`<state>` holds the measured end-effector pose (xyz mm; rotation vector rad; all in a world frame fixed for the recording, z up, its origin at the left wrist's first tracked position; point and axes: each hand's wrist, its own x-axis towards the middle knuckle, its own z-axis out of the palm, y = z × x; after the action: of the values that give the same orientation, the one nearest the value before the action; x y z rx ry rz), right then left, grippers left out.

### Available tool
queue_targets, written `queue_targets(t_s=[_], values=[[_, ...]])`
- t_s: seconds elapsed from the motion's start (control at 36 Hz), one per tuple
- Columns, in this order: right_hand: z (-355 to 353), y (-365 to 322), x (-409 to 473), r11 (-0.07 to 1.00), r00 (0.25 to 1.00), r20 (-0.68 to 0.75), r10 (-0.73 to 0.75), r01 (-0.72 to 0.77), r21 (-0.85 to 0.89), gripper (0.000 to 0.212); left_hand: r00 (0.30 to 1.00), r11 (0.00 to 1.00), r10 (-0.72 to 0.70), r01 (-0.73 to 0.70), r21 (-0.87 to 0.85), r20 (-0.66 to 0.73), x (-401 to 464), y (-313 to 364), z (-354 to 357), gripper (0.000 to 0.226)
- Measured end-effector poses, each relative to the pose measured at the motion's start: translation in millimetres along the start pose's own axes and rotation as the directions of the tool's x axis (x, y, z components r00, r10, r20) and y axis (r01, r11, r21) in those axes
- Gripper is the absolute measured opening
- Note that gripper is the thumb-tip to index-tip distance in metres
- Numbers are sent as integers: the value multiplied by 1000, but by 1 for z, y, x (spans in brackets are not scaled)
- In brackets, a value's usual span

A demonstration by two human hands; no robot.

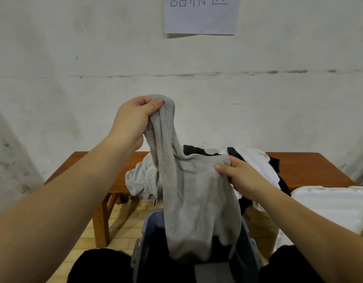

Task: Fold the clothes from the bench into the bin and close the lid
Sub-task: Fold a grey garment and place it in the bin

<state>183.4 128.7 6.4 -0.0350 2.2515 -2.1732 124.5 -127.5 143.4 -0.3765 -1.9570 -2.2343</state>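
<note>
The left hand (133,117) is raised, thumb and fingers pinching a bunched end of the grey garment (194,203). The right hand (240,177) sits lower and to the right, thumb on top, gripping an edge of the same cloth. Between them the garment hangs in a long drape, a soft heathered grey knit, creased, its lower end dropping into the open bin (148,237) at the near centre. More of the grey fabric trails back in a rumpled heap on the bench (311,168).

The bin is blue-grey plastic with a dark inside, standing on the floor between the person's dark-clad knees. Behind the right hand, white clothes (256,158) and black clothes (197,150) lie piled on the bench. The white lid (327,207) lies to the right, near the bench's front edge.

The bench is reddish-brown wood, set against a scuffed whitewashed wall (74,58). A paper sheet (201,19) with handwritten characters is stuck up high. The floor (123,219) is small yellowish tiles.
</note>
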Motion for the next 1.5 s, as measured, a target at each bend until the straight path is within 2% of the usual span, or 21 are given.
queue_targets(t_s=[0.11,0.19,0.22,0.36,0.47,0.53,0.61,0.64,0.75,0.86,0.97,1.11,1.19,1.31,1.39,1.5], values=[[29,-30,-10,993,990,72,-118,117,12,17,997,994,-78,78,-79,5,0,4,20,8],[51,-42,-9,985,984,92,-152,158,-71,30,991,981,-125,130,-145,46,-3,7,41,7],[56,-41,-6,983,983,97,-153,161,-85,35,988,975,-142,151,-165,63,-4,8,47,6],[67,-32,-1,999,978,204,-47,50,-8,30,966,939,-214,244,-244,144,-7,3,63,13],[64,-33,-1,989,991,98,-91,79,123,21,954,945,-201,249,-215,223,-10,-14,54,17],[59,-36,-1,975,995,20,-101,95,203,19,939,962,-228,258,-89,256,-16,-27,43,34],[50,-41,3,952,992,-58,-109,121,281,22,900,939,-324,267,219,292,-34,-48,31,80],[48,-42,5,946,991,-82,-105,125,297,22,880,915,-357,263,305,314,-40,-58,28,81],[44,-47,10,921,986,-124,-110,147,361,16,806,804,-445,168,570,390,-59,-97,15,40],[44,-51,14,898,985,-126,-122,163,408,18,864,756,-373,70,651,340,-63,-121,7,12],[39,-55,16,885,983,-114,-141,177,431,24,919,810,-292,90,579,266,-59,-134,5,12],[21,-59,17,900,976,-159,-147,199,388,22,963,921,-232,172,350,135,-52,-130,-3,15],[6,-55,18,955,972,-198,-126,173,241,20,968,959,-236,218,182,82,-43,-125,-11,19],[-17,-42,19,998,978,-198,-63,65,1,21,963,966,-259,258,24,77,-34,-116,-17,10],[-38,-33,19,994,965,-263,-10,-20,-111,22,964,966,-258,260,-15,64,-28,-110,-23,11],[-70,-19,18,979,918,-397,-24,-59,-195,15,963,962,-271,270,-24,-12,-20,-103,-38,15]])
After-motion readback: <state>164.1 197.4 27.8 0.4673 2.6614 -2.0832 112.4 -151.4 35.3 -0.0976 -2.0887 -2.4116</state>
